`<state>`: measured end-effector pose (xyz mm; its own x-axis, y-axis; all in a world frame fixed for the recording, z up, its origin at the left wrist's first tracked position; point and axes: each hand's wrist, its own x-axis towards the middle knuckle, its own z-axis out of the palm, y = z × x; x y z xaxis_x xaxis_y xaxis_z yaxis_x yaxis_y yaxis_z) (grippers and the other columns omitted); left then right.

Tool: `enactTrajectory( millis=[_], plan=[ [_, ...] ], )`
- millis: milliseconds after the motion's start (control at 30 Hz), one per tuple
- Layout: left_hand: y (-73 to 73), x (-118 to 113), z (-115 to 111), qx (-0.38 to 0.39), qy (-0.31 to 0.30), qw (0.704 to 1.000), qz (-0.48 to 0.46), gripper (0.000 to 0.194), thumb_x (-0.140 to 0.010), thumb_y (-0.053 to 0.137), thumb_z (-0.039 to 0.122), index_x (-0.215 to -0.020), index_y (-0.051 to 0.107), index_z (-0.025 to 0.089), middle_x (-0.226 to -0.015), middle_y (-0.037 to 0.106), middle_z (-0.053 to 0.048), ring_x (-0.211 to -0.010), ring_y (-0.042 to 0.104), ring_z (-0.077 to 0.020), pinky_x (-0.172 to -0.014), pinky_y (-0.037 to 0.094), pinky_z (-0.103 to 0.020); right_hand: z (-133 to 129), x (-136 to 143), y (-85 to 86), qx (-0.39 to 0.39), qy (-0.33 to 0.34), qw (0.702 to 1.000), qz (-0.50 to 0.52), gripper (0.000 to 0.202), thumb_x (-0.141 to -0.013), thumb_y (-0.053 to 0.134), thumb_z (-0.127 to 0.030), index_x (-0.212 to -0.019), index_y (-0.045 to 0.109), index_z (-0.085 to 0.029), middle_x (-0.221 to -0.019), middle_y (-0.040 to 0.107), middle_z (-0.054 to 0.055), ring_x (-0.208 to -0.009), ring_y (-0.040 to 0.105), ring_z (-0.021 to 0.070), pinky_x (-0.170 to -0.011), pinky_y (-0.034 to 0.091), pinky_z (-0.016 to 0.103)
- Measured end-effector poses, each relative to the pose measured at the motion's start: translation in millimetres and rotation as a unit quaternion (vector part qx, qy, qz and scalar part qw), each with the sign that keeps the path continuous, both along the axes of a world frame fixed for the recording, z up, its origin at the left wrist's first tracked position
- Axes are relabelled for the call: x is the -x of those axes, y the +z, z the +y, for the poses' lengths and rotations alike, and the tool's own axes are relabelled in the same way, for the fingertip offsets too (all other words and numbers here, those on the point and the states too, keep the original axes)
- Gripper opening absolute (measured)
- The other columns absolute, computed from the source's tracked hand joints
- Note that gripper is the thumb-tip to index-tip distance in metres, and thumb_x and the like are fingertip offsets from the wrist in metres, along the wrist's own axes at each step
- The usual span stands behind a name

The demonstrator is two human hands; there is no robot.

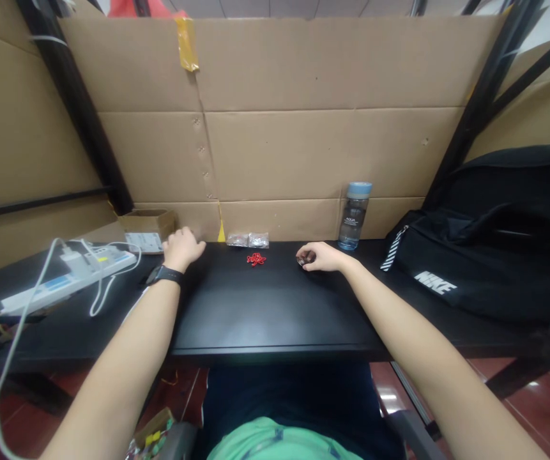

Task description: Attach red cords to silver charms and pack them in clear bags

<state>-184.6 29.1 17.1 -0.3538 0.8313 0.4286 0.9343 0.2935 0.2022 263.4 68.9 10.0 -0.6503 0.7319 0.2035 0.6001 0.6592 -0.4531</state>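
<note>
My right hand [321, 257] rests low over the black table, its fingers closed around a small dark, shiny object [302, 260] that is mostly hidden by them. Between my two hands lies a red knotted cord [256, 259] in a loose, looped shape. Behind the cord, against the cardboard wall, are two small clear plastic packets [248, 240] side by side. My left hand [183, 248], with a dark watch on the wrist, is beside the small open cardboard box [147, 225]. Its thumb is spread away from the fingers, and I see nothing in it.
A clear bottle with a blue lid [354, 217] stands behind my right hand. To the right sits a black bag [490, 255]. At left are a white power strip [71, 281] and loose white cables. Cardboard panels [279, 153] enclose the table [275, 313].
</note>
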Motion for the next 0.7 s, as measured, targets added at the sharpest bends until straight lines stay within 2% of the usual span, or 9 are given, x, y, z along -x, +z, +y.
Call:
enactTrajectory(
  millis=[133, 233, 400, 533, 700],
  plan=[
    [-1.3, 48.4, -1.5, -0.008, -0.034, 0.999, -0.011, 0.046, -0.085, 0.058, 0.033, -0.128, 0.068, 0.020, -0.139, 0.062, -0.016, -0.129, 0.056, -0.0399, -0.106, 0.047, -0.052, 0.3, 0.8, -0.2, 0.005, 0.001, 1.000, 0.001, 0.036, -0.069, 0.075, -0.024, -0.105, 0.075, -0.021, -0.096, 0.077, 0.003, -0.082, 0.068, 0.0167, -0.075, 0.053, 0.024],
    [-5.9, 68.7, -3.6, -0.040, -0.024, 0.999, -0.016, 0.042, -0.085, 0.054, 0.026, -0.121, 0.074, 0.022, -0.137, 0.064, -0.014, -0.128, 0.057, -0.0370, -0.106, 0.048, -0.051, 0.4, 1.1, -0.4, 0.003, 0.006, 1.000, -0.002, 0.035, -0.069, 0.075, -0.024, -0.104, 0.075, -0.021, -0.096, 0.077, 0.002, -0.082, 0.068, 0.0166, -0.075, 0.053, 0.025],
    [-9.3, 69.5, -6.0, -0.017, -0.040, 0.998, -0.046, 0.049, -0.076, 0.057, 0.015, -0.120, 0.076, 0.028, -0.147, 0.061, -0.003, -0.137, 0.052, -0.0367, -0.112, 0.042, -0.056, -0.8, 0.1, 0.3, 0.009, 0.004, 1.000, 0.001, 0.035, -0.069, 0.075, -0.024, -0.103, 0.075, -0.021, -0.097, 0.077, 0.003, -0.084, 0.069, 0.0175, -0.075, 0.054, 0.025],
    [-8.5, 66.5, -5.1, -0.036, -0.024, 0.996, -0.078, 0.043, -0.077, 0.055, 0.015, -0.111, 0.079, 0.028, -0.142, 0.065, 0.000, -0.136, 0.054, -0.0359, -0.113, 0.041, -0.056, -1.9, 0.0, 1.4, 0.011, 0.007, 1.000, 0.001, 0.033, -0.070, 0.075, -0.024, -0.103, 0.075, -0.021, -0.096, 0.078, 0.002, -0.084, 0.069, 0.0179, -0.076, 0.054, 0.025],
    [-10.6, 62.4, -1.7, 0.000, -0.036, 0.997, -0.063, 0.056, -0.079, 0.056, 0.019, -0.134, 0.069, 0.026, -0.144, 0.064, -0.006, -0.136, 0.054, -0.0376, -0.112, 0.043, -0.054, 0.3, 0.6, -0.1, 0.007, 0.006, 1.000, -0.006, 0.034, -0.070, 0.074, -0.025, -0.104, 0.076, -0.021, -0.096, 0.078, 0.003, -0.084, 0.069, 0.0179, -0.075, 0.054, 0.025]
  ],
)
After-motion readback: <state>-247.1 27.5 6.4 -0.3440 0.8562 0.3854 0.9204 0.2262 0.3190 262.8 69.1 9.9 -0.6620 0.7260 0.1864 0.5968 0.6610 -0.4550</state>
